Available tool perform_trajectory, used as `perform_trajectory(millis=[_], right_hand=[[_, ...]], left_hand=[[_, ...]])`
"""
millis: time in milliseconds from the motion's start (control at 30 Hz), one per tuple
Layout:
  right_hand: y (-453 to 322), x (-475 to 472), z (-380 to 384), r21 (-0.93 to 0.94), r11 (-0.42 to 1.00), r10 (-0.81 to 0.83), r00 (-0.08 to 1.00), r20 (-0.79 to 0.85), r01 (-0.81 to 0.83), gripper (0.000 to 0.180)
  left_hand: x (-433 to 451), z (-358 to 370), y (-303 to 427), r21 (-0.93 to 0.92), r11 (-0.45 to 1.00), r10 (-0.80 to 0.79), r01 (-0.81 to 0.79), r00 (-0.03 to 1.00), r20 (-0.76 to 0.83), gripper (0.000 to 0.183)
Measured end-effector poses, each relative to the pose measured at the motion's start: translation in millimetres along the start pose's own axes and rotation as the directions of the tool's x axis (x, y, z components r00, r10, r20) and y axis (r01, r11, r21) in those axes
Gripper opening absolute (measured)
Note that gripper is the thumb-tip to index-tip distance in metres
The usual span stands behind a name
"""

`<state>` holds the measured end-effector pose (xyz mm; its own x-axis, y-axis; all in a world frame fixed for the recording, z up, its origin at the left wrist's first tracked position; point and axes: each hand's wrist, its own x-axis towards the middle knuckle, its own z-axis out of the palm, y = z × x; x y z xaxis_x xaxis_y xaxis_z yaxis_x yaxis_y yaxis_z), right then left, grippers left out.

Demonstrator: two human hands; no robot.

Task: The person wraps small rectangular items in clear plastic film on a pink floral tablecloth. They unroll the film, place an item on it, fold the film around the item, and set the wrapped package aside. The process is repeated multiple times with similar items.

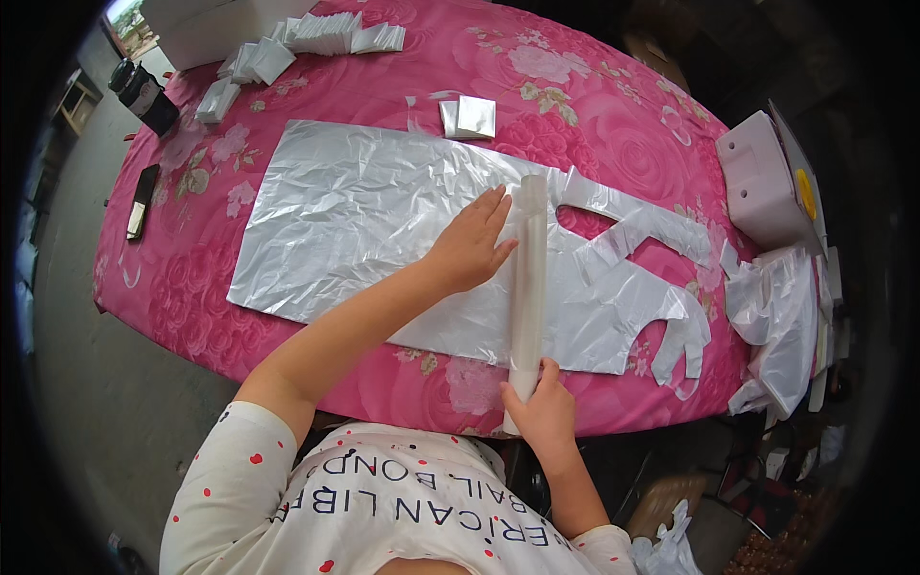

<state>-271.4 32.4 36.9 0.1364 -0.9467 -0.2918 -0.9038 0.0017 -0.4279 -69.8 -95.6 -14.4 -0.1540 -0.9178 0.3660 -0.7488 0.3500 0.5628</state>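
Observation:
A thin, wrinkled, silvery-white plastic film piece, shaped like a disposable apron, lies spread in front of me. Straps and cut-out holes form its right end. Across it rests a long pale tube, running from the far edge of the film to the table's near edge. My right hand grips the tube's near end, thumb on one side and fingers on the other. Flat on the film, just left of the tube's far half, is my left hand. It holds nothing, and its thumb is spread from the fingers.
Folded film packets lie beyond the film, with several more by a white box. A dark bottle and a phone are at left. At right are a pinkish-white box and clear plastic bags.

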Motion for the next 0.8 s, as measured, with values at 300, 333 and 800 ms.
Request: perform_trajectory(millis=[300, 333, 800], right_hand=[[4.3, 2.1, -1.4, 0.102, 0.995, 0.006, 0.997, 0.074, -0.014, 0.086], [4.7, 2.1, -2.8, 0.107, 0.994, 0.002, 0.997, 0.075, -0.01, 0.086], [38.0, 35.6, -27.7, 0.067, 0.947, -0.317, 0.948, 0.019, 0.315, 0.078]], left_hand=[[-1.3, 28.7, -3.2, 0.19, 0.98, 0.031, -0.066, 0.983, 0.183, 0.061], [1.7, 25.6, -1.8, 0.158, 0.985, 0.039, -0.062, 0.989, 0.141, 0.061], [8.8, 50.5, 7.8, 0.225, 0.97, 0.043, -0.086, 0.981, 0.191, 0.058]])
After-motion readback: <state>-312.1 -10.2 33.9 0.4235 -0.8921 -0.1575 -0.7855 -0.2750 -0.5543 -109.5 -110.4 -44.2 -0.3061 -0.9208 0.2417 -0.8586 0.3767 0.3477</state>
